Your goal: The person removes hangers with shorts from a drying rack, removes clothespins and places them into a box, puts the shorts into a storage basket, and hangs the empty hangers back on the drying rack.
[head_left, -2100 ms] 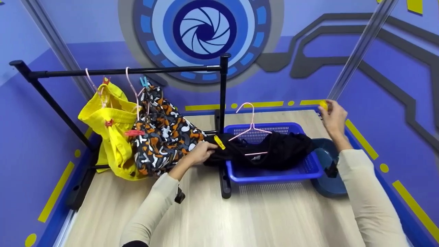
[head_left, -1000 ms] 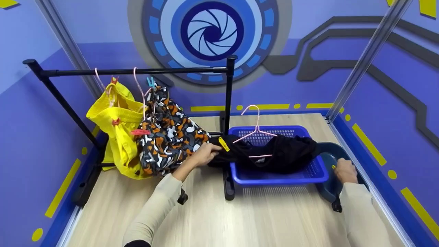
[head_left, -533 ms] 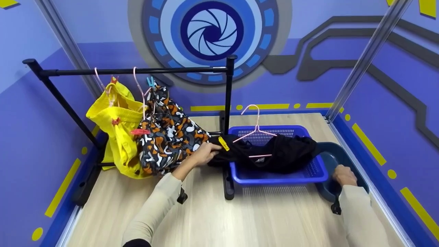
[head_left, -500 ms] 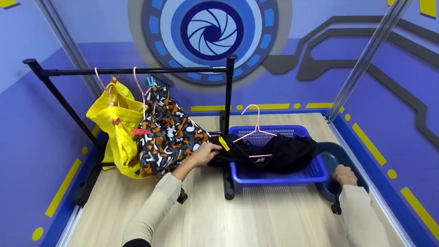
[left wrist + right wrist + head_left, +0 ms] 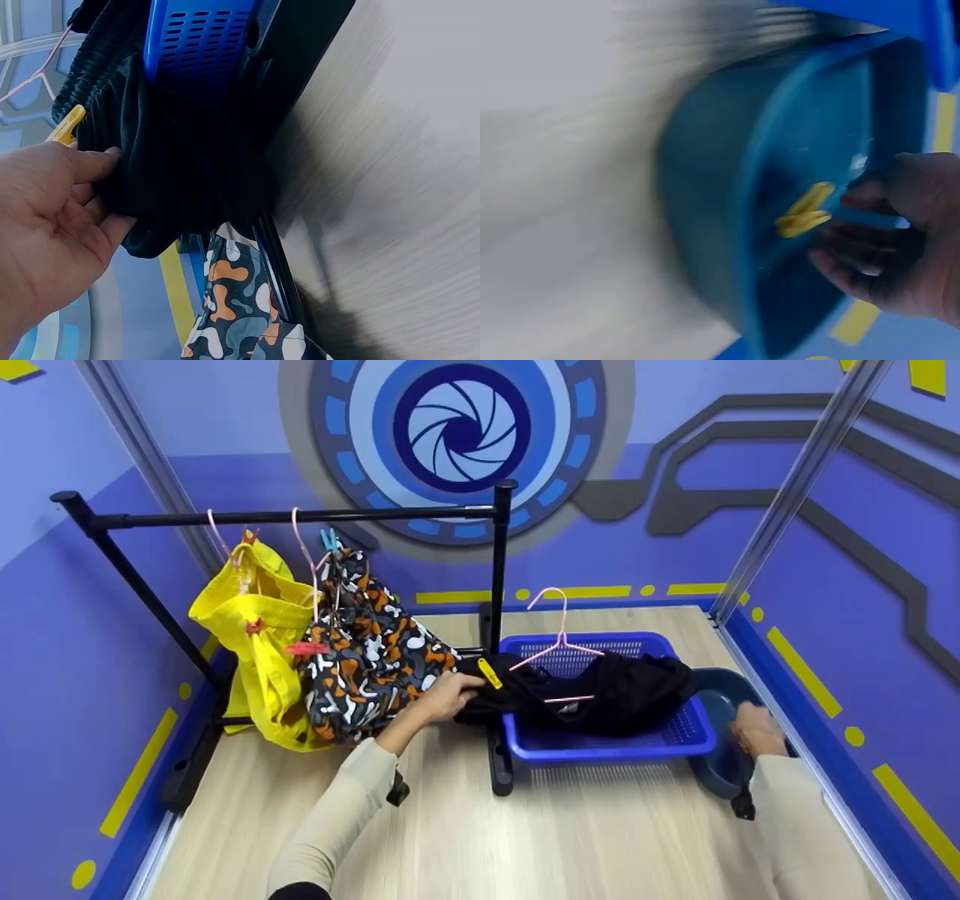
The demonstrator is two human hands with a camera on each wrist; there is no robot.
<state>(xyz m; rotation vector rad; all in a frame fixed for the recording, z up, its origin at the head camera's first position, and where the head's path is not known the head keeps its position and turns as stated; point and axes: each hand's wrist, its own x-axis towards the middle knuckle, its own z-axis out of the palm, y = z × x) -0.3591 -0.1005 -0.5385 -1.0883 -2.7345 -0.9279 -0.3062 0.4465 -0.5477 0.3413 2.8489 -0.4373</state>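
My left hand (image 5: 446, 696) pinches the left end of a black garment (image 5: 630, 690) with a gathered elastic waistband. A yellow clothespin (image 5: 490, 673) is clipped on that garment close to my fingertips. Through the garment runs a pink hanger (image 5: 562, 639), its hook standing up. The rest of the cloth lies over a blue perforated basket (image 5: 607, 751). My right hand (image 5: 900, 232) is over a dark teal basin (image 5: 705, 172), fingers spread and loosely bent. Just beyond those fingertips a yellow clothespin (image 5: 806, 214) appears inside the basin; this view is blurred.
On the left stands a black clothes rack (image 5: 315, 517). From it hang yellow shorts (image 5: 262, 637) and a camouflage-patterned garment (image 5: 382, 660) on pink hangers, held by red and blue clothespins. A rack foot (image 5: 500, 765) lies beside the basket. Walls enclose the wooden tabletop (image 5: 585, 840).
My right hand came down from the back right, where it held something yellow, into the basin. It has since shifted slightly there. My left hand keeps its hold on the black garment.
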